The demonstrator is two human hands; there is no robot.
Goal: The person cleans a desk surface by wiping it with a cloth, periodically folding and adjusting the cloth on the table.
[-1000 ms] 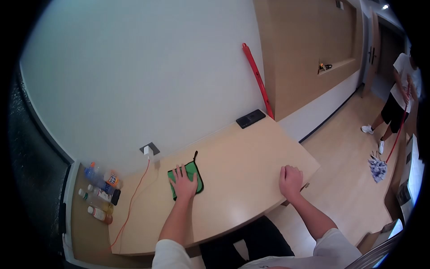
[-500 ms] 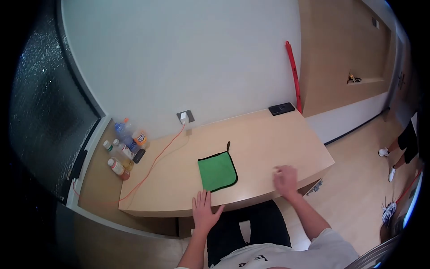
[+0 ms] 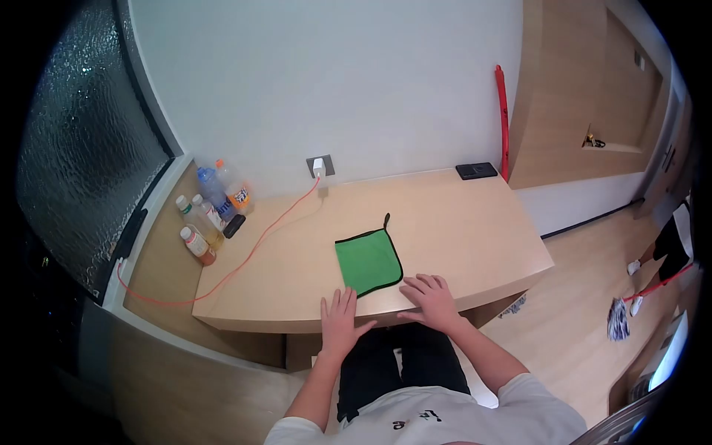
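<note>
A green cloth (image 3: pixel 368 262) with black edging and a small black loop lies folded into a square near the front of the wooden desk (image 3: pixel 460 230). My left hand (image 3: pixel 340 320) rests at the desk's front edge, fingers spread, its fingertips at the cloth's near left corner. To the right of the cloth, my right hand (image 3: pixel 432 302) lies on the front edge with its fingers stretched out. Neither hand holds anything.
Several bottles (image 3: pixel 215 196) stand at the desk's left end beside a small black object (image 3: pixel 234 226). An orange cable (image 3: pixel 259 241) runs from a white charger (image 3: pixel 319 167) across the desk. A black phone (image 3: pixel 476 171) lies back right. Another person with a mop (image 3: pixel 618 319) is at far right.
My right hand has moved left and down to the desk edge beside the cloth, its fingers now extended. The left hand stays by the cloth's corner. The view has shifted slightly.
</note>
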